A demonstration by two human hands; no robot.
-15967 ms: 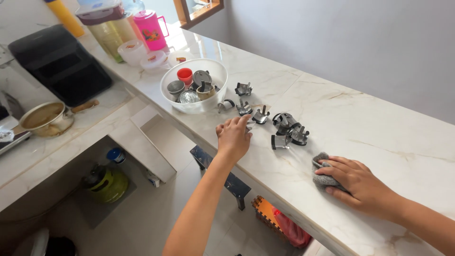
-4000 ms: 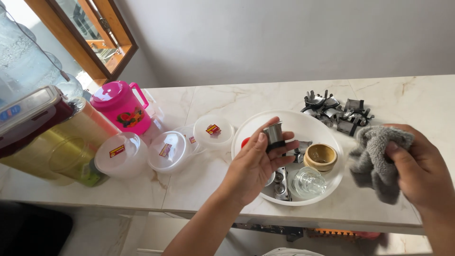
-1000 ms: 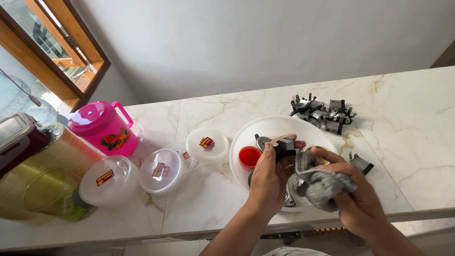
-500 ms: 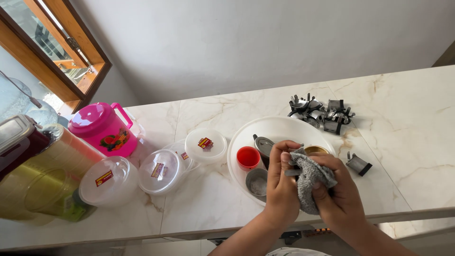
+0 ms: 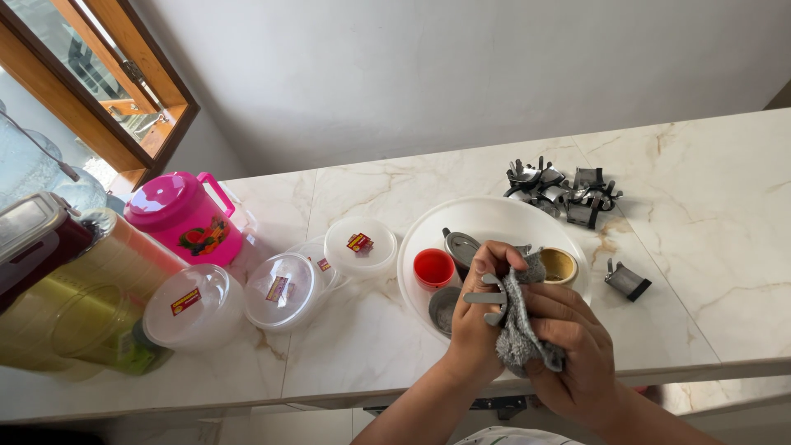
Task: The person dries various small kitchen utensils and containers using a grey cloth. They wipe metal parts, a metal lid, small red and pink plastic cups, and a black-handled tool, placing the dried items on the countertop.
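A small metal piece (image 5: 486,298) sits above the white bowl (image 5: 428,231), mostly hidden: left hand (image 5: 478,325) fingers clamp it, right hand (image 5: 577,350) fingers press a grey cloth (image 5: 517,330) over it. Its shape stays unclear.

A grey cloth (image 5: 521,325) and both hands (image 5: 527,330) cover most of a small metal piece (image 5: 486,297), leaving only its prongs showing. The hands also hide the near part of the white bowl (image 5: 486,216). At the left edge, large containers (image 5: 49,280) are cut off, and the metal pile (image 5: 560,185) is too tangled to sort.
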